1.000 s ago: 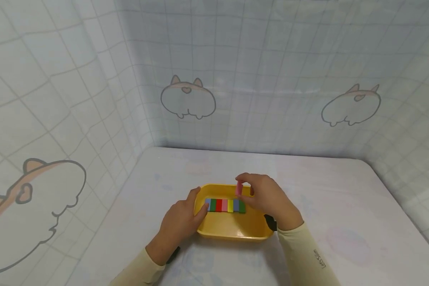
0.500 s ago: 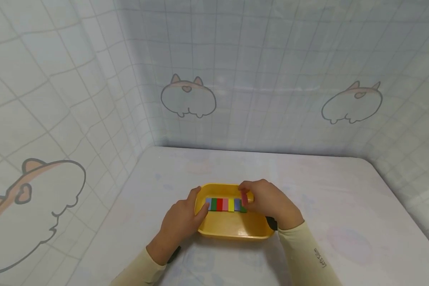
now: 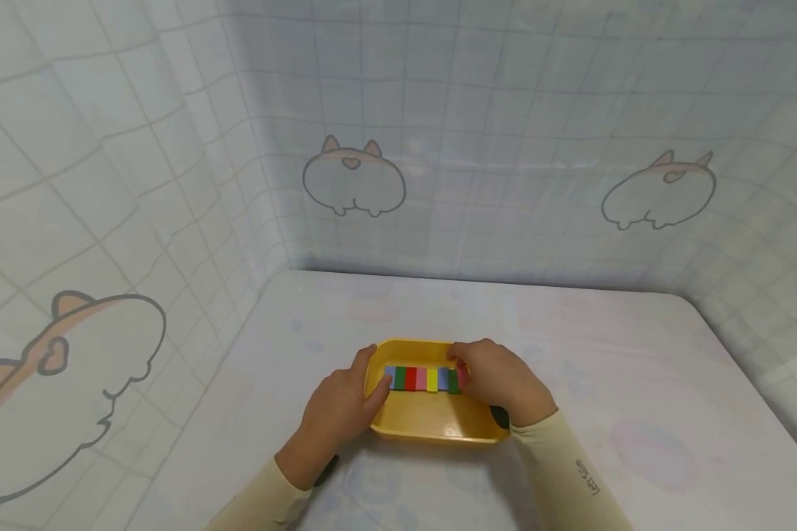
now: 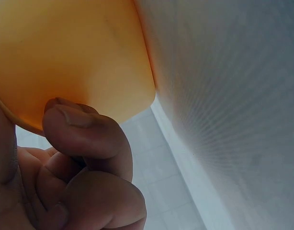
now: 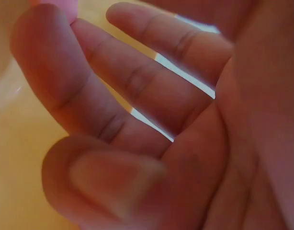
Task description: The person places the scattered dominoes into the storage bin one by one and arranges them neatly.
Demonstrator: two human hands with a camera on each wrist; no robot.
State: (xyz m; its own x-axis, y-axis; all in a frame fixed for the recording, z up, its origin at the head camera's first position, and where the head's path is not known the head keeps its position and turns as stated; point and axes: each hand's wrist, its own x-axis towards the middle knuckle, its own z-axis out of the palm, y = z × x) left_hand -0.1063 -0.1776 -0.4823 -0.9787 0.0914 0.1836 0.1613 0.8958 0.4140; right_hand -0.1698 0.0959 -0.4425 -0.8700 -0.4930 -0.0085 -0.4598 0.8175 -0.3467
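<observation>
A yellow tray (image 3: 432, 428) holds a row of small coloured blocks (image 3: 411, 379): blue, green, red, pink and yellow among them. My left hand (image 3: 339, 405) grips the tray's left side, thumb over the rim and curled fingers against the outer wall (image 4: 89, 52). At the row's right end lies another pink block (image 3: 463, 377), partly covered by my right hand (image 3: 505, 380). In the right wrist view, the index fingertip touches this pink block (image 5: 58, 7), while the thumb (image 5: 104, 177) stands apart from it.
The tray rests on a pale, faintly patterned tabletop (image 3: 604, 354). Behind and to the left rise white gridded curtains (image 3: 505, 184) with cartoon animal drawings. A dark strap (image 3: 499, 417) shows at my right wrist, over the tray's right rim.
My right hand has lowered the pink block from above the tray to the right end of the row, and the thumb has come away from it. The left hand stays on the tray.
</observation>
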